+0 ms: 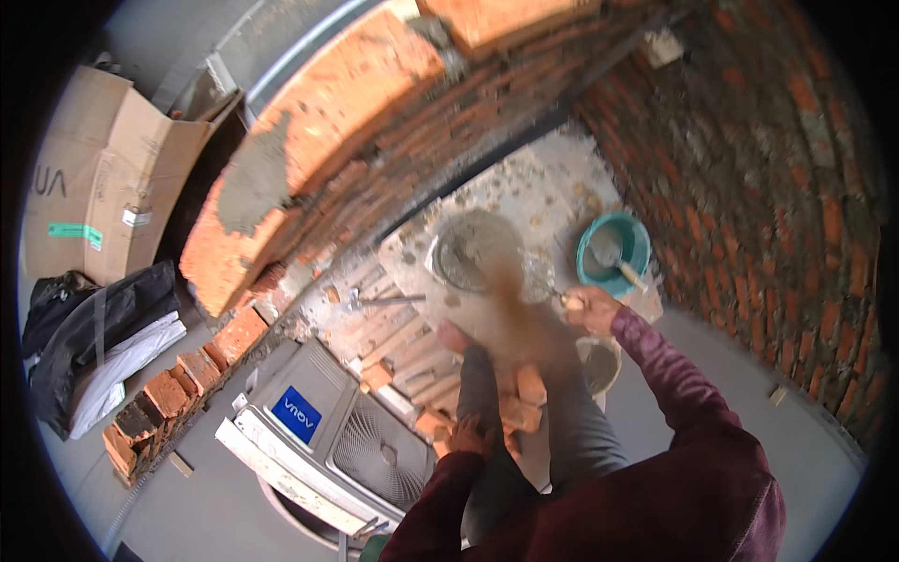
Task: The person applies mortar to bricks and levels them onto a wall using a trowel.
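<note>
My right hand (592, 311) is closed round the handle of a trowel (537, 277). The trowel's blade lies at the right rim of a round tub of grey mortar (476, 245). A brown blur (508, 300) covers part of the tub's near side, and I cannot make out what it is. My left hand (470, 437) rests on my left leg with its fingers stretched out, holding nothing. Loose orange bricks (521, 405) lie between my legs. Farther left, a patch of wet mortar (257, 178) is spread on the top course of a brick wall (342, 84).
A teal bucket (640, 245) with a ladle (609, 249) stands right of the tub. A hammer (384, 301) lies on wooden slats (398, 342). An outdoor air-conditioning unit (375, 445), stacked bricks (169, 393) and a cardboard box (112, 187) are at left. A brick wall (749, 206) rises at right.
</note>
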